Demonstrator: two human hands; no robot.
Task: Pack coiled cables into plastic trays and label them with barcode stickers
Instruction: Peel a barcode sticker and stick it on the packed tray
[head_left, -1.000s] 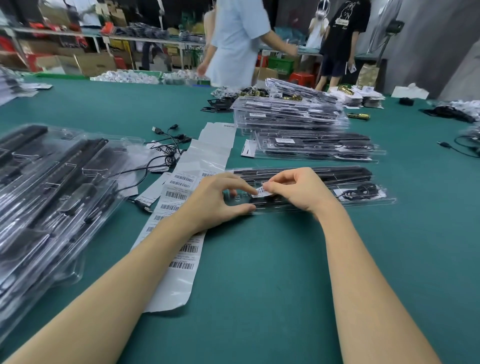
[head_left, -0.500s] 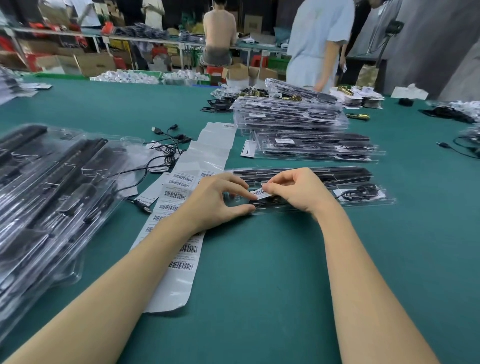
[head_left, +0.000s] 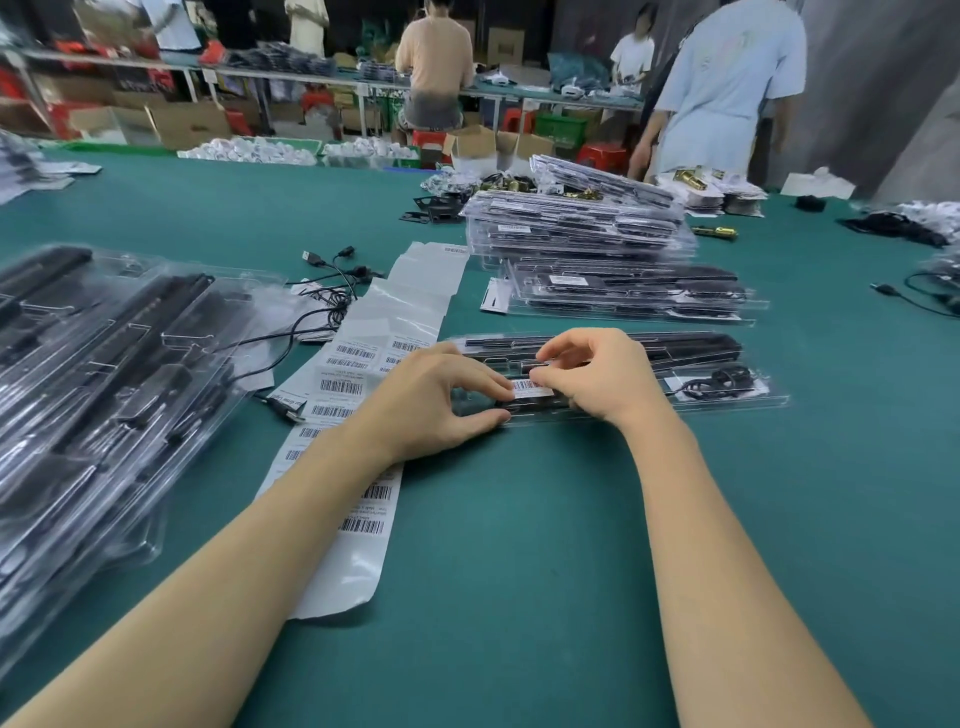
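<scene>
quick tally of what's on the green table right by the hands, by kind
clear plastic tray under the hands: 1
white barcode sticker being pressed on: 1
long white barcode label sheet: 1
hands: 2
total: 5

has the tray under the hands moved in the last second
No. The tray sits in the same spot relative to the sticker sheet and the stacks behind it.

White barcode sticker (head_left: 531, 387) lies flat on a clear plastic tray (head_left: 727, 402) holding a coiled black cable (head_left: 719, 383).
</scene>
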